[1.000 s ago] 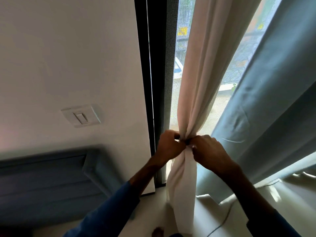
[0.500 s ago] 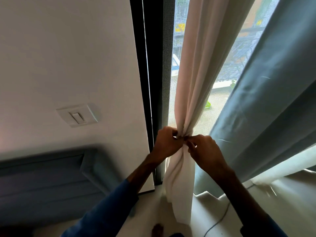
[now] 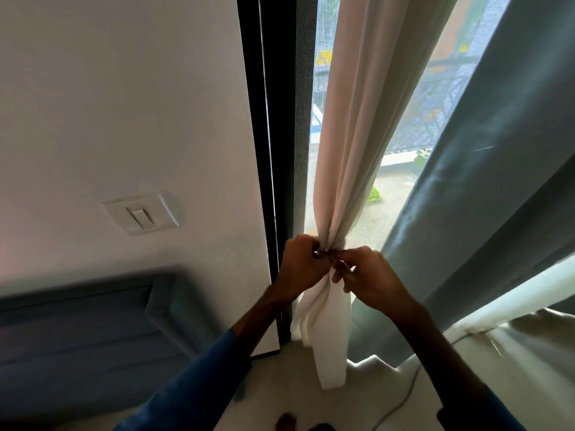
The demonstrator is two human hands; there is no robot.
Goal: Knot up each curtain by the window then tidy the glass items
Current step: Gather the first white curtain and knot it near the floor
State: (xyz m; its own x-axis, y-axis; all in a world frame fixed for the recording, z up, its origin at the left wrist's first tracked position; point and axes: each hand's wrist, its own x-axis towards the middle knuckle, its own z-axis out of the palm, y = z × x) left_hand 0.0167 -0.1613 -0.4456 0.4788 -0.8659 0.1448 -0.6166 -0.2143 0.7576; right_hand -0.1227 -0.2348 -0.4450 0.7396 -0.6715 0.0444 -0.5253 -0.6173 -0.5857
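A cream sheer curtain hangs in front of the window, gathered into a narrow bunch at waist height. My left hand grips the bunch from the left. My right hand pinches it from the right, fingertips touching those of the left hand at the gather. Below the hands the curtain's loose tail hangs down to just above the floor. A heavier blue-grey curtain hangs untied to the right. No glass items are in view.
A white wall with a light switch is on the left, beside the dark window frame. A blue padded headboard sits at lower left. A thin cable runs across the pale floor.
Both hands have stayed on the cream curtain's gather. My right fingers have worked in closer against the left ones, and the view has shifted slightly.
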